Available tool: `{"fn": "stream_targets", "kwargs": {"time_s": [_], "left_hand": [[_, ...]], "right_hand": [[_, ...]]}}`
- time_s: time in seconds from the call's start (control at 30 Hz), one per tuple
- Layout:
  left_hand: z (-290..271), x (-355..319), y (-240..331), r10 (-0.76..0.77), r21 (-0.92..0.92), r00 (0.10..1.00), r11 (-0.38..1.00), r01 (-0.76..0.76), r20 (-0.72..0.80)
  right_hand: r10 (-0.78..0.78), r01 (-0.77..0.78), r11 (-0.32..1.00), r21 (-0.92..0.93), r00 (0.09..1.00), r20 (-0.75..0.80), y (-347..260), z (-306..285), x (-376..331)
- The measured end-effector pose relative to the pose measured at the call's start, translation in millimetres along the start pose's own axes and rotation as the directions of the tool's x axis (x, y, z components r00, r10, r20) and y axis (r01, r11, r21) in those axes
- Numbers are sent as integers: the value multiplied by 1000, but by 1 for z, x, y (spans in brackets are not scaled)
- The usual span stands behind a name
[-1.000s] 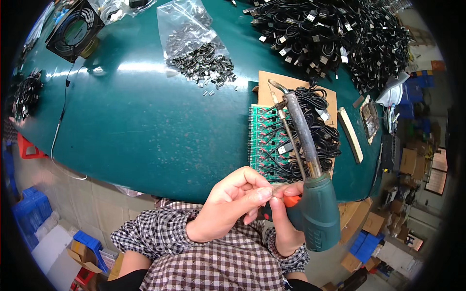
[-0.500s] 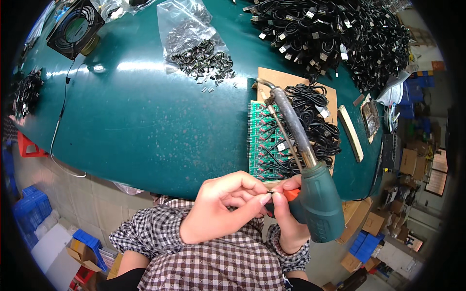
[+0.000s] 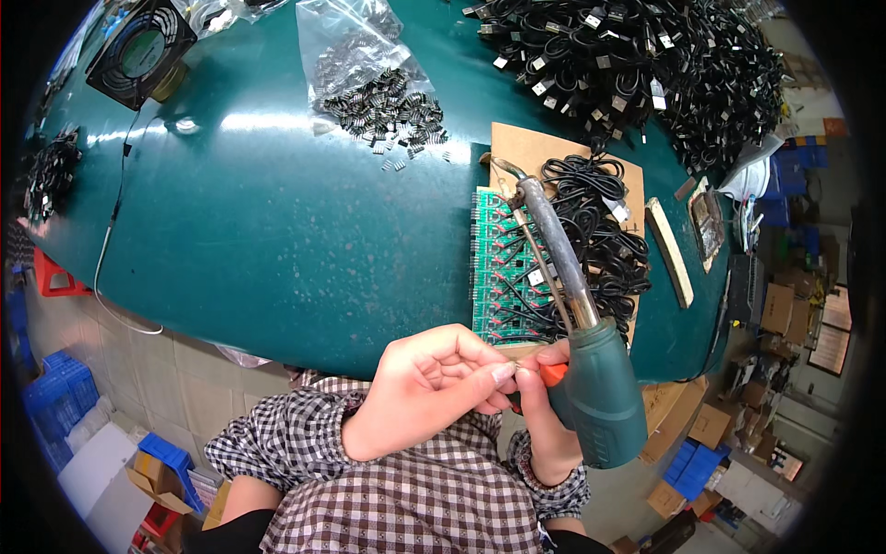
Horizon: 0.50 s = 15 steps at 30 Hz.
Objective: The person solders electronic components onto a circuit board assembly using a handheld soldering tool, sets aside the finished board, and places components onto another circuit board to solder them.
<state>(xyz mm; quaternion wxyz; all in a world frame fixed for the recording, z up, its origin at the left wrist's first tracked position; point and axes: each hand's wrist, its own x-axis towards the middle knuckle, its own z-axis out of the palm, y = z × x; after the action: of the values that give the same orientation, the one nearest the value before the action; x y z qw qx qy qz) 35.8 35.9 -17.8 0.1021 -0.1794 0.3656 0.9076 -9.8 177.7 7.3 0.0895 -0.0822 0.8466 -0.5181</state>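
Green tabletop (image 3: 351, 286) spreads ahead of a small part (image 3: 516, 365), nearly hidden between fingertips of my left hand (image 3: 415, 395) and right hand (image 3: 546, 427), both pinching it. Its dark body showed a moment ago, so I'm probably turning it. Spare left fingers curl; the right hand seemingly cradles the green soldering gun (image 3: 604, 397).

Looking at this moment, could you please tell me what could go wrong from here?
1. The small part pinched between the left hand and right hand might slip and drop, as only fingertips seem to hold it.

2. The soldering gun at the right hand crosses the black USB cables in this view; if hot and lowered, it could scorch them.

3. The loose multi-pin connectors beside the plastic bag could scatter if bumped.
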Motion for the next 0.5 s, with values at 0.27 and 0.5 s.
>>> {"fn": "stream_targets", "kwargs": {"time_s": [0.27, 0.5], "left_hand": [[-11, -5, 6, 153, 340, 985, 933, -119, -75], [-25, 19, 7, 34, 309, 973, 950, 38, -226]], "right_hand": [[-101, 96, 994, 55, 991, 90, 0, -5, -3], [133, -125, 946, 300, 991, -5, 1, -12, -24]]}}
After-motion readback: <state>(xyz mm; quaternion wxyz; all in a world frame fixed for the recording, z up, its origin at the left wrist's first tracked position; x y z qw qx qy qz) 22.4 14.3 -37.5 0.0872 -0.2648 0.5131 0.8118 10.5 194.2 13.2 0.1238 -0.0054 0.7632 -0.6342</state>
